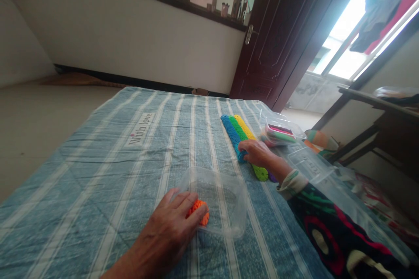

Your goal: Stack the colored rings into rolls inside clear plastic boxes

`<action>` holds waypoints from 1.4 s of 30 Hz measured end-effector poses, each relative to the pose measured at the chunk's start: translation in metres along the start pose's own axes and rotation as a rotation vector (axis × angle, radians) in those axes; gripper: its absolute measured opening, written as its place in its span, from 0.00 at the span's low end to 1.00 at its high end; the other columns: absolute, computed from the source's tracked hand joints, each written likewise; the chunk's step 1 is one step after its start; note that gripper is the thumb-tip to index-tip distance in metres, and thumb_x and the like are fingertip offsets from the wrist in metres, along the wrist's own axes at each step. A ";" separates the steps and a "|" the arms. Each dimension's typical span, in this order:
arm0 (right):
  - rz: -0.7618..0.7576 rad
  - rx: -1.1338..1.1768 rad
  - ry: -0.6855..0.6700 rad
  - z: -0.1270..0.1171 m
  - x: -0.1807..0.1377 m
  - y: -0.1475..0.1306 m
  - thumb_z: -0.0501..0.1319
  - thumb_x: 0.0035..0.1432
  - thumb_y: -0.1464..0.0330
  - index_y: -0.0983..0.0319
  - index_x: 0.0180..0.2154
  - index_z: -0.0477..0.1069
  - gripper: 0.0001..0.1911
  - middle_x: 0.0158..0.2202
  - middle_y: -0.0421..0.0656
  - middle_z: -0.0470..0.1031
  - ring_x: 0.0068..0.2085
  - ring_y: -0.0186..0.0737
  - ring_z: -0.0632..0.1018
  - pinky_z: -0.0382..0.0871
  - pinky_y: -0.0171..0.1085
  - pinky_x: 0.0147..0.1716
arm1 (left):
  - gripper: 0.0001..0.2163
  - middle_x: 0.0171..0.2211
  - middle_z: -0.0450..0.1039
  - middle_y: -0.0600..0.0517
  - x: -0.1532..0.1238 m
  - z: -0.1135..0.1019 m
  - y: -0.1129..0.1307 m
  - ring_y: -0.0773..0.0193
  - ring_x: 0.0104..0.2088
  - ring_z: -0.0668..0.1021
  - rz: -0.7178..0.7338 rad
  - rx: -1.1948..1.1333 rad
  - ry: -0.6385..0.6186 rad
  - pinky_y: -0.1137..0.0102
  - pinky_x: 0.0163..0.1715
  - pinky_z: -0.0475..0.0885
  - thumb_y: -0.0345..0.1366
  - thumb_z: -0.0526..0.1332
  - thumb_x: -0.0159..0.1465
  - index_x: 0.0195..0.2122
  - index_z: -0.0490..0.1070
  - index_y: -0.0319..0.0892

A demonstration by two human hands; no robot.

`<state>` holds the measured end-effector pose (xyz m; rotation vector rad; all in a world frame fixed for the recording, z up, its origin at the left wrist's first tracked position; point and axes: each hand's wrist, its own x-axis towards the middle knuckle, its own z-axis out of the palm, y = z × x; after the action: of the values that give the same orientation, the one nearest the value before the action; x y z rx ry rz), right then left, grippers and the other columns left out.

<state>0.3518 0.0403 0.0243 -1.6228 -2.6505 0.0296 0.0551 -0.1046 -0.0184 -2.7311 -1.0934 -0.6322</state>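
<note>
My left hand (175,222) is closed around a short stack of orange notched plastic discs (203,213), inside the left part of a clear plastic box (237,209). To the right, my right hand (257,152) has its fingers curled on the near end of a row of blue discs (231,133). Green discs (238,126) and yellow discs (245,125) lie in rows beside the blue one. A light green row (261,173) and a bit of purple (272,177) show below my right wrist; the hand hides parts of these rows.
All this rests on a bed-like surface with a blue striped cloth (176,139). A clear container with colourful contents (281,130) and a clear plastic lid (307,163) are at the right. Beyond stand a brown door (278,30) and a dark table (382,109).
</note>
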 end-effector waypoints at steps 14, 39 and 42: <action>-0.076 0.315 0.063 -0.022 -0.012 -0.016 0.63 0.49 0.76 0.61 0.32 0.73 0.06 0.29 0.36 0.74 0.32 0.33 0.73 0.63 0.31 0.34 | 0.11 0.42 0.73 0.47 0.000 0.008 0.000 0.54 0.42 0.75 0.038 -0.015 0.032 0.50 0.48 0.65 0.29 0.54 0.64 0.45 0.70 0.45; -0.290 0.849 -0.187 0.002 -0.056 -0.119 0.62 0.47 0.82 0.62 0.32 0.74 0.12 0.30 0.37 0.77 0.32 0.33 0.76 0.67 0.31 0.33 | 0.13 0.43 0.78 0.47 0.006 -0.003 0.001 0.56 0.45 0.75 0.097 -0.092 0.067 0.55 0.51 0.65 0.32 0.49 0.69 0.48 0.71 0.43; -0.264 0.831 -0.150 0.003 -0.059 -0.120 0.63 0.48 0.81 0.62 0.37 0.72 0.14 0.34 0.39 0.78 0.35 0.35 0.77 0.68 0.32 0.34 | 0.14 0.42 0.78 0.47 0.007 -0.004 0.001 0.56 0.44 0.75 0.094 -0.094 0.069 0.54 0.50 0.66 0.32 0.48 0.70 0.48 0.71 0.42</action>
<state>0.2713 -0.0665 0.0241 -1.0136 -2.3786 1.1028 0.0592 -0.1023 -0.0119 -2.7969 -0.9372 -0.7757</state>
